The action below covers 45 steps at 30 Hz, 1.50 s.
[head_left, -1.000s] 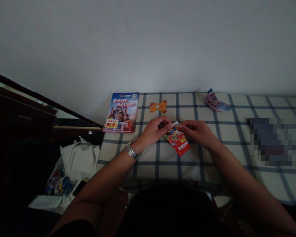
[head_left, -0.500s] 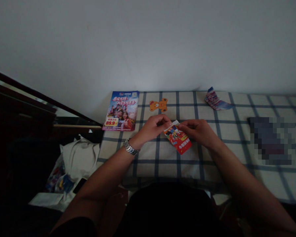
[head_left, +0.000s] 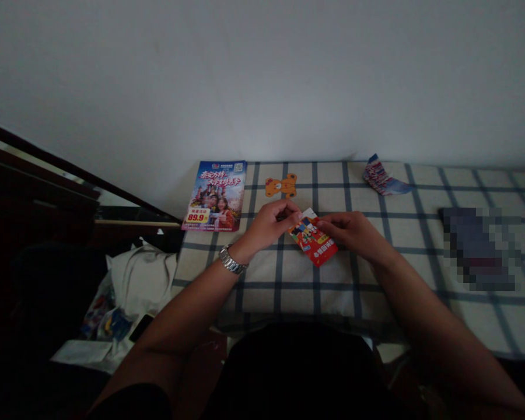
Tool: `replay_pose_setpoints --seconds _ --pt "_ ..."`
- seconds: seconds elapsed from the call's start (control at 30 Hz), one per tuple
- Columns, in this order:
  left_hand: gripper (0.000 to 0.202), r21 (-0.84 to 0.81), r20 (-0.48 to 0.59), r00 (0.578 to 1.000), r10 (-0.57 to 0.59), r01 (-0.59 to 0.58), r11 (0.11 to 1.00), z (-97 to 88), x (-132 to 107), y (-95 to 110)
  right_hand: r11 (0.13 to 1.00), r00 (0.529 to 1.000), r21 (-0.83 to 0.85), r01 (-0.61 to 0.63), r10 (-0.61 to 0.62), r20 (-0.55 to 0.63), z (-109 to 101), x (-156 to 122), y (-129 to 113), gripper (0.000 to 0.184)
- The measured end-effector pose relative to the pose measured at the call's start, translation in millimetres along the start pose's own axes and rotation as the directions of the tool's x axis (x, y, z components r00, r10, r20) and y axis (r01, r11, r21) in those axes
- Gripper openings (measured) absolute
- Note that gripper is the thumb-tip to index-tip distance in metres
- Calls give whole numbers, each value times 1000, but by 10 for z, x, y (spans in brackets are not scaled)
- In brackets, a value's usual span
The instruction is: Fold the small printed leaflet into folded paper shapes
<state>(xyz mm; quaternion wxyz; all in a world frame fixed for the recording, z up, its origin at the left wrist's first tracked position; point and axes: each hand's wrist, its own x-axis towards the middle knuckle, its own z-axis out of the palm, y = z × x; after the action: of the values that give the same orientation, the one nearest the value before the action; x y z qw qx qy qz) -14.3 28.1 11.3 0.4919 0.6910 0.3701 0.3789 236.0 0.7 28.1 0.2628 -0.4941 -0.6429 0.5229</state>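
Observation:
Between my hands is a small red printed card or packet with cartoon figures and a white strip at its upper edge. My left hand pinches its upper left side, thumb on top. At its upper right side, my right hand is closed on it too. The card tilts, its lower corner pointing towards me over the checked cloth. Just beyond my left hand lies an orange teddy-bear cutout. The fingertips under the card are hidden.
A stack of blue and pink flyers lies at the cloth's left end. A folded flyer rests near the wall. On the right is a blurred-out dark item. A pale bag sits low on the left.
The red card has shifted slightly up and left between my fingers and turned a little. Both hands keep their pinch on it in nearly the same place.

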Motion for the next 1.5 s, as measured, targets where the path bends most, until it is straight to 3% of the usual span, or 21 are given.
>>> replay_pose_setpoints --seconds 0.23,1.13,1.37,1.5 --pt "35 18 -40 999 -3 4 1000 18 -7 -1 1000 1000 -6 6 -6 -28 -24 9 -5 46" --pt "36 -19 -162 986 -26 23 1000 -9 19 -58 992 998 -113 48 -44 35 -162 28 53 48" --pt "30 27 -118 993 6 -3 1000 -17 19 -21 989 997 -144 43 -33 67 -205 15 64 49" --pt "23 25 -40 999 21 -20 1000 -39 14 -55 989 987 -140 55 -33 155 -213 -1 33 49"
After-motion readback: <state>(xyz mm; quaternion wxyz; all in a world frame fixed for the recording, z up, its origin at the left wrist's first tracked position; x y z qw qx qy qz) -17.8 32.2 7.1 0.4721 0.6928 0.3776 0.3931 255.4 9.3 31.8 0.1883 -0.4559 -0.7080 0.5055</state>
